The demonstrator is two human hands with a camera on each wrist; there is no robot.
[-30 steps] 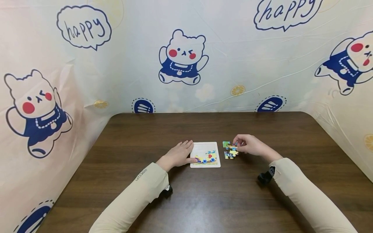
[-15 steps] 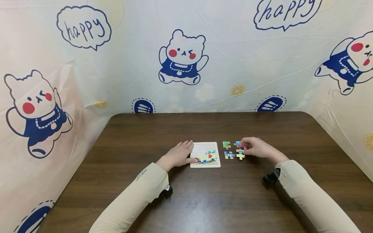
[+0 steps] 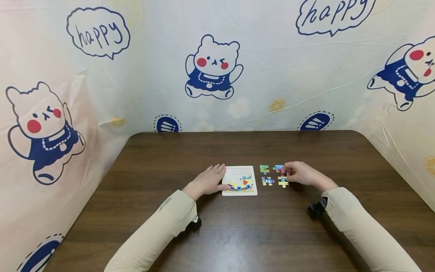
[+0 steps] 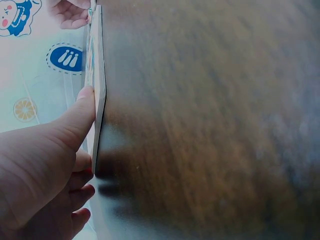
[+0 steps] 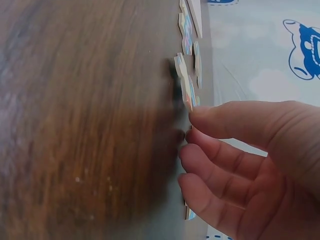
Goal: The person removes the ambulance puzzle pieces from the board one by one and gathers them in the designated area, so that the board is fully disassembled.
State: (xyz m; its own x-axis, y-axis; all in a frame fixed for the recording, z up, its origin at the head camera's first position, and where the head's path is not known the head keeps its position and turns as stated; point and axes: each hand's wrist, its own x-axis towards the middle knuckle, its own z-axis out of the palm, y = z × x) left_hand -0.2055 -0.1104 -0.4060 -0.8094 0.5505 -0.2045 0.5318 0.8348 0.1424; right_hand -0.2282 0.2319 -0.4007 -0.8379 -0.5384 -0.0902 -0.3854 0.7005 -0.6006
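Note:
A white-framed puzzle board point(image 3: 239, 168) lies on the table, part of its yellow vehicle picture filled in. My left hand point(image 3: 208, 181) rests at its left side, fingers straight and thumb point(image 4: 80, 115) on the board. To the right of the board my right hand point(image 3: 300, 173) pinches a yellow puzzle piece point(image 3: 283, 183) between thumb and fingers. In the right wrist view this piece point(image 5: 186, 82) stands slightly tilted, its near edge just off the wood. Close by lie a green piece point(image 3: 264, 169), a blue-pink piece point(image 3: 278, 168) and a purple-blue piece point(image 3: 267, 181).
Another flat piece point(image 5: 190, 213) shows beneath the right fingers in the right wrist view; the hand hides it from the head view. The brown wooden table point(image 3: 224, 234) reaches back to a printed cloth backdrop point(image 3: 153, 75).
My right hand has moved right, carrying the yellow piece away from the purple-blue one and spreading the pieces apart. The left hand and the board have stayed in place.

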